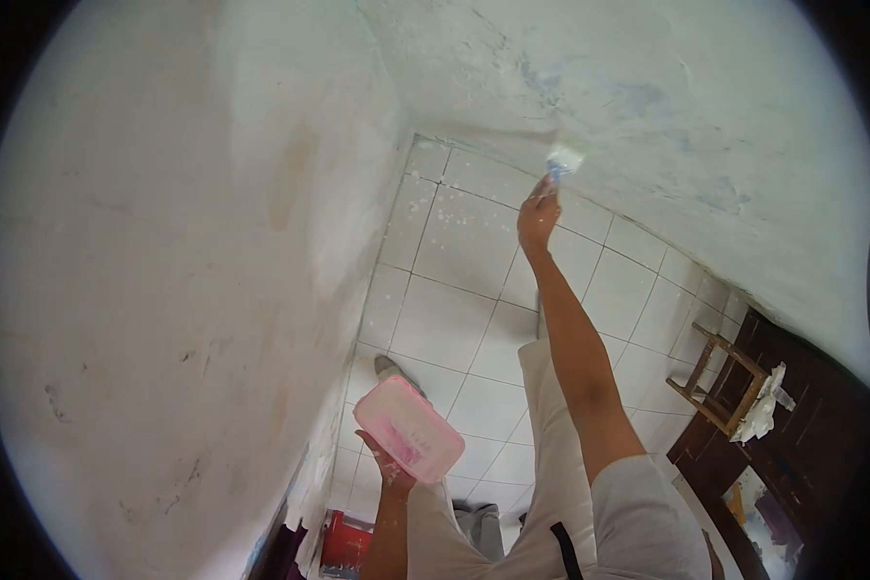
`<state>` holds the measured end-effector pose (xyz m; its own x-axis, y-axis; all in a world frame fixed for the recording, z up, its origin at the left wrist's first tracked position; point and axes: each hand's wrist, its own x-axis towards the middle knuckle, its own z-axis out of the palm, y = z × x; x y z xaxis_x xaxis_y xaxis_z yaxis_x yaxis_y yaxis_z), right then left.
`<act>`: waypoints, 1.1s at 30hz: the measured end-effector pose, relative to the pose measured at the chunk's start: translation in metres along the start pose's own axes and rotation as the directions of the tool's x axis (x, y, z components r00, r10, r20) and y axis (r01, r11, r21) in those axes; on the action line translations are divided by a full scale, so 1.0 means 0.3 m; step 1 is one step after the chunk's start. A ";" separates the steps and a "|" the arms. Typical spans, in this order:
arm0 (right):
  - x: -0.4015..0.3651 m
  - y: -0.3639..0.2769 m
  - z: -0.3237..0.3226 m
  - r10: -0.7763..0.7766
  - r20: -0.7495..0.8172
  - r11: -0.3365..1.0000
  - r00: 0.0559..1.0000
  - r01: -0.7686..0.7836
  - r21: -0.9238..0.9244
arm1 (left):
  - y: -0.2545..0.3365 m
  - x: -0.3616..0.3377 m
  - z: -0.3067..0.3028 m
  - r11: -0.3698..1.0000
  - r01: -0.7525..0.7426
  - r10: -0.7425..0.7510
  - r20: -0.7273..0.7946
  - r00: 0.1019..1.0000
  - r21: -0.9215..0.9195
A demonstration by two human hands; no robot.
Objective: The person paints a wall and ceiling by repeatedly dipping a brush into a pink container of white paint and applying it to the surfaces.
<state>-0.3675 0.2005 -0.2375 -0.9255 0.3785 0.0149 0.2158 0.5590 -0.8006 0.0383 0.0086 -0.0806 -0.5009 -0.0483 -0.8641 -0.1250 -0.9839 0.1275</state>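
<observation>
My right hand is closed around the handle of a paintbrush, whose pale bristles are at the wall ahead. That wall has patchy white paint with bluish-grey marks. Lower down, my left hand supports a pink plastic tub from its near side, fingers curled at its edge. Whitish paint and a brighter pink patch show inside the tub.
A second patchy wall rises on the left and meets the first in a corner. White floor tiles carry paint spatters. A wooden stool stands at right beside dark wooden furniture. A red container sits at lower left.
</observation>
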 end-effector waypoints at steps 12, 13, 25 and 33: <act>0.052 0.047 -0.087 0.356 0.224 0.895 0.907 -0.400 0.198 | -0.047 0.049 -0.041 0.995 0.087 -0.085 0.047 0.995 -0.053; 0.041 -0.083 -0.167 0.340 0.253 0.873 0.906 -0.404 0.273 | -0.051 0.043 -0.061 0.994 0.091 -0.088 0.055 0.995 -0.055; -0.013 -0.098 0.040 -0.143 -0.066 0.966 0.988 0.154 0.209 | 0.037 -0.035 -0.026 0.997 0.068 -0.061 0.122 0.991 -0.049; 0.035 0.350 0.272 0.419 0.251 0.900 0.873 -0.435 0.011 | 0.030 -0.015 -0.014 0.983 0.061 -0.055 0.035 0.998 -0.174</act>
<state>-0.3799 0.2031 -0.3703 -0.7955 0.3794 -0.4724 0.5934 0.3302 -0.7340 0.0431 -0.0009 -0.0776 -0.5228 0.0122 -0.8524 -0.0038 -0.9999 -0.0119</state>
